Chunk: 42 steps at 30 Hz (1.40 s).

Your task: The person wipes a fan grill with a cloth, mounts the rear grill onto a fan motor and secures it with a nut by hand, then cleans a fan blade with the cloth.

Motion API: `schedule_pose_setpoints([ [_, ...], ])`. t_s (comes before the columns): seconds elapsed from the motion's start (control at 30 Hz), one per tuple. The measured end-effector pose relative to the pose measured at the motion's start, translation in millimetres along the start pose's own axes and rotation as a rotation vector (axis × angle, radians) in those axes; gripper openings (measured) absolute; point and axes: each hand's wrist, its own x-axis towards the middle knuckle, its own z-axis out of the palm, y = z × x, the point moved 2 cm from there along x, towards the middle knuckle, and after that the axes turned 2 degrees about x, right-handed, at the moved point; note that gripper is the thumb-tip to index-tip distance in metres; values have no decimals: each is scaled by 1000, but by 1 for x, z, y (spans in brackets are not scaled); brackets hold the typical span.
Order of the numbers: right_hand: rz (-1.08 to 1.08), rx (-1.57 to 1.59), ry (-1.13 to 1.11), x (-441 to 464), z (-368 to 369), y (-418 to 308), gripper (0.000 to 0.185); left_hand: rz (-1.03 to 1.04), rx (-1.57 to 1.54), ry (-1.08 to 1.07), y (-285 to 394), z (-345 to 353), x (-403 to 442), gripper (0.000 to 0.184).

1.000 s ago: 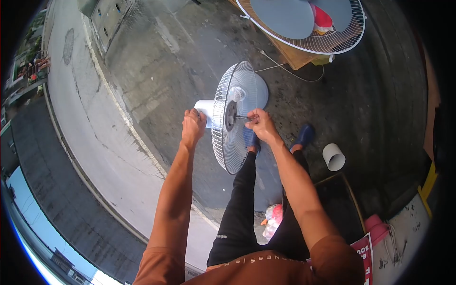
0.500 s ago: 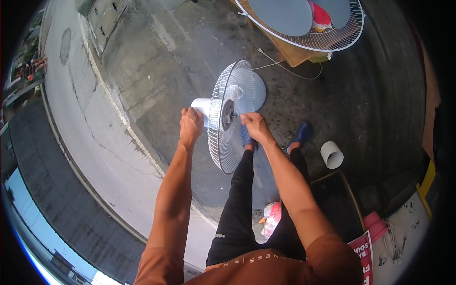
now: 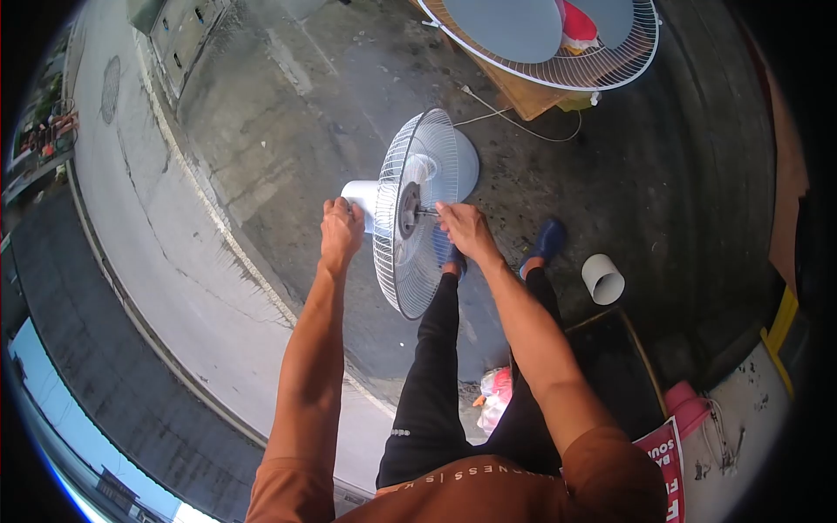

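A white electric fan stands on the ground in front of me, with its rear wire guard (image 3: 392, 261) facing right and no blades on it. My left hand (image 3: 341, 231) is closed, its bent fingers against the white motor housing (image 3: 357, 190) behind the guard. On the other side, my right hand (image 3: 468, 230) pinches the end of the thin metal motor shaft (image 3: 426, 212) that sticks out of the guard's dark centre. The fan's pale round base (image 3: 468, 166) is partly seen beyond the guard.
A white front grille (image 3: 532, 74) with grey fan blades (image 3: 506, 26) lies on a cardboard piece at the top. A power cord (image 3: 545, 138) trails on the concrete. A white cylinder (image 3: 602, 279) lies right of my feet. A red-and-white bag (image 3: 495, 401) sits between my legs.
The whole view has shifted slightly to the left. Both hands keep their places at the housing and the shaft, the right fingers changing their bend a little.
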Motion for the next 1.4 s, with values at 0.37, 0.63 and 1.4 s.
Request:
schedule_pose_setpoints([
  [0.37, -487, -289, 239, -12, 19, -30, 12, -28, 0, -39, -1, -1, 1, 28],
  [0.63, -391, -292, 272, -1, 40, -23, 13, 16, -13, -25, -4, 1, 1, 27],
  [1.4, 192, -40, -104, -1, -1, -8, 32, -6, -11, -34, -4, 1, 1, 27],
])
